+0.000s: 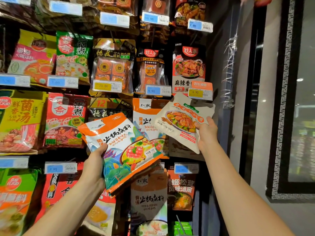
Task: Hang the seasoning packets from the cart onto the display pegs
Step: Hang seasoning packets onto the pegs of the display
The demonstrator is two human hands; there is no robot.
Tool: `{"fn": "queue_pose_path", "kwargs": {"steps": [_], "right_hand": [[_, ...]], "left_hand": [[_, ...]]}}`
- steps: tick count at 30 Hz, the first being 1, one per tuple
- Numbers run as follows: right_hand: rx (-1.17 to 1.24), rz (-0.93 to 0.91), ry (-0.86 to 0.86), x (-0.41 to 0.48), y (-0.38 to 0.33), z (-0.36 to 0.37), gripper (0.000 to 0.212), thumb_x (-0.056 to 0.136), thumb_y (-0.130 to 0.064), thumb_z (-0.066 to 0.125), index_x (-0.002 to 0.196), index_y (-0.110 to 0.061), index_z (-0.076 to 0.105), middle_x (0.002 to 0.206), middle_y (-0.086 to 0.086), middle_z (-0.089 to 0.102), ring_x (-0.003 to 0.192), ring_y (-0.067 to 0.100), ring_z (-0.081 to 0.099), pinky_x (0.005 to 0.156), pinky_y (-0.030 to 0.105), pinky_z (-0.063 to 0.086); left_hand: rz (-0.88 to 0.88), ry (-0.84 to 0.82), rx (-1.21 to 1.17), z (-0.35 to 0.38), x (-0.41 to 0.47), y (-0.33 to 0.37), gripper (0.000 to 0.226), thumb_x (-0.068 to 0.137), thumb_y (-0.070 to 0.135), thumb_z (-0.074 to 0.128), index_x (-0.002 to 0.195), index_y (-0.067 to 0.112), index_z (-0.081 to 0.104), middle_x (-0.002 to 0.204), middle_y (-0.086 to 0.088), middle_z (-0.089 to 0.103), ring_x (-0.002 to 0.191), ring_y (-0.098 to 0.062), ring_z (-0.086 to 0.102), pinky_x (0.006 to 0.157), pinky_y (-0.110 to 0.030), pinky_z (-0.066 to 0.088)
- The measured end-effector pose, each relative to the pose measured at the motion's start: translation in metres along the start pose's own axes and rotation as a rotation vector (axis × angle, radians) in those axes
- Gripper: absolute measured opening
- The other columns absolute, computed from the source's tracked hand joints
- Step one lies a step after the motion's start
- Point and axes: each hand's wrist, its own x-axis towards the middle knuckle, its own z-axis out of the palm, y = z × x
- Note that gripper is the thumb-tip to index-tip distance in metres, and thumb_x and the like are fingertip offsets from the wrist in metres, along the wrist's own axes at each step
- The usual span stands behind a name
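We face a dark peg display wall point(56, 156), its packets hanging in rows, each row fronted by price tags. In the upper row we see a green-and-white glossy packet point(73, 55), then a clear plastic packet of orange seasoning blocks point(113, 67) with a yellow price tag point(107, 86) in front of its lower edge. At the right end is a black-and-red glossy packet picturing a cooked dish point(188, 68). Below hang a yellow glossy packet point(18, 120), a red glossy packet point(64, 120) just beside it, and an orange-and-white packet point(144, 116) farther right, partly hidden.
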Motion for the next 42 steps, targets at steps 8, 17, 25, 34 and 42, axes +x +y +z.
{"fn": "queue_pose_path", "kwargs": {"steps": [8, 17, 25, 34, 42], "right_hand": [[-0.397, -0.166, 0.048, 0.007, 0.011, -0.002, 0.072, 0.096, 0.007, 0.055, 0.157, -0.025, 0.034, 0.130, 0.005, 0.065, 0.117, 0.027, 0.064, 0.098, 0.052, 0.056], [-1.453, -0.353, 0.186, -0.008, 0.029, 0.004, 0.091, 0.087, -0.016, 0.072, 0.159, -0.022, 0.016, 0.164, 0.030, -0.003, 0.152, 0.049, 0.009, 0.123, 0.060, 0.020], [-1.444, -0.300, -0.044, -0.028, 0.037, 0.007, 0.032, 0.089, -0.030, 0.066, 0.114, -0.009, 0.068, 0.123, 0.010, 0.065, 0.113, 0.034, 0.062, 0.094, 0.044, 0.055], [-0.775, -0.110, -0.656, -0.103, 0.054, 0.054, 0.047, 0.084, -0.040, 0.083, 0.121, -0.017, 0.067, 0.114, -0.008, 0.072, 0.097, -0.002, 0.066, 0.076, 0.011, 0.050], [-0.511, -0.005, -0.600, -0.102, 0.083, 0.044, 0.023, 0.092, 0.000, 0.072, 0.098, -0.022, 0.068, 0.097, -0.010, 0.074, 0.075, -0.008, 0.071, 0.063, 0.010, 0.052]], "left_hand": [[0.004, 0.007, 0.011, -0.001, 0.000, 0.001, 0.037, 0.097, 0.035, 0.064, 0.128, 0.016, 0.062, 0.110, -0.013, 0.077, 0.097, -0.037, 0.074, 0.083, -0.053, 0.059], [-0.003, 0.004, 0.058, -0.006, -0.001, -0.001, 0.037, 0.096, 0.035, 0.065, 0.126, 0.013, 0.063, 0.109, -0.016, 0.076, 0.099, -0.040, 0.073, 0.094, -0.063, 0.054], [-0.031, 0.005, 0.083, -0.005, -0.016, -0.004, 0.045, 0.092, 0.035, 0.071, 0.128, 0.010, 0.063, 0.116, -0.018, 0.074, 0.103, -0.043, 0.072, 0.096, -0.066, 0.052], [-0.020, -0.110, 0.191, -0.003, -0.023, -0.013, 0.040, 0.087, 0.030, 0.078, 0.118, 0.008, 0.070, 0.106, -0.014, 0.077, 0.093, -0.035, 0.076, 0.086, -0.048, 0.060], [0.049, 0.028, 0.257, -0.018, -0.008, -0.015, 0.081, 0.071, 0.077, 0.073, 0.125, 0.018, 0.069, 0.125, 0.001, 0.071, 0.108, -0.021, 0.071, 0.095, -0.041, 0.054]]}}
